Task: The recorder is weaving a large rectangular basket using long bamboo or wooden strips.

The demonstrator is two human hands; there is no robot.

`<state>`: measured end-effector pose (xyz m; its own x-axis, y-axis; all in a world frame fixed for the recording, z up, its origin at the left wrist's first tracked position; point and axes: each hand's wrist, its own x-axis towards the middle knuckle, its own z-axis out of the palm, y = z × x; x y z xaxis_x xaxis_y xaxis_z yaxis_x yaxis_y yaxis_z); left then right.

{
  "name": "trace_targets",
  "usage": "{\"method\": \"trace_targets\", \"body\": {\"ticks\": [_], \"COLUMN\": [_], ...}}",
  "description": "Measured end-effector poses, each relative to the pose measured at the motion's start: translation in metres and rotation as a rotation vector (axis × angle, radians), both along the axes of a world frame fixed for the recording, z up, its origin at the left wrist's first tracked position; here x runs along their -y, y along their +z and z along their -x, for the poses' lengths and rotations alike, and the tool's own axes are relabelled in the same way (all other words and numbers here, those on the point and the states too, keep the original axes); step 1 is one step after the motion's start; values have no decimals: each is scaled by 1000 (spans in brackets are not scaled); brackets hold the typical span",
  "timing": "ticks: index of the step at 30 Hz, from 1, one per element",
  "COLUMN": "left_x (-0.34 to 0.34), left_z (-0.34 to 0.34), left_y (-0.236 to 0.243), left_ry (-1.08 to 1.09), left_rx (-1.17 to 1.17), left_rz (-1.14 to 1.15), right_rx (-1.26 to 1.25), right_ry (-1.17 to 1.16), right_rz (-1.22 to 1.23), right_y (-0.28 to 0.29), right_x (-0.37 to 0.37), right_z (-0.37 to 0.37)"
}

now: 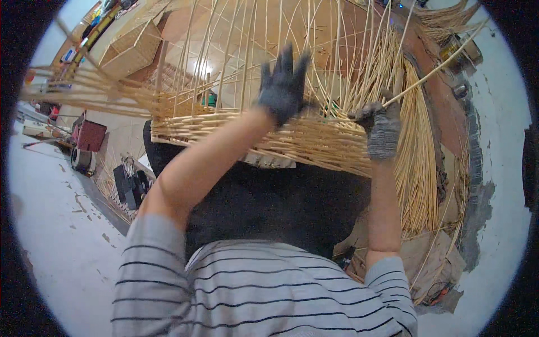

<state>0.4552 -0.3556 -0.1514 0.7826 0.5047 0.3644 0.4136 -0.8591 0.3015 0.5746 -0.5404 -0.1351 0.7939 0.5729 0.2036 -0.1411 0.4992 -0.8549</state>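
Observation:
A half-woven wicker basket (303,140) rests against my lap, its woven band running across the middle and many upright cane stakes fanning away from me. My left hand (282,84), in a dark glove, is spread open with fingers apart against the stakes just above the woven band. My right hand (382,126), in a grey knitted glove, is closed on a single long cane strand (432,70) that runs up to the right.
A thick bundle of loose cane (418,168) lies on the floor at the right. Another woven wicker piece (132,48) stands at the upper left. Dark tools and a red box (90,136) sit on the pale floor at the left.

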Motion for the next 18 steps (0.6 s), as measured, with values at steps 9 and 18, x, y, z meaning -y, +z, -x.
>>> {"method": "trace_targets", "body": {"ticks": [9, 18], "left_x": [50, 45], "left_z": [49, -25], "left_y": [23, -4], "left_ry": [-255, -307], "left_rx": [-575, -302], "left_rz": [-55, 614], "right_rx": [-260, -133], "right_ry": [-216, 95], "right_rz": [-86, 163], "right_y": [-42, -24], "right_x": [16, 67], "right_z": [13, -74]}}
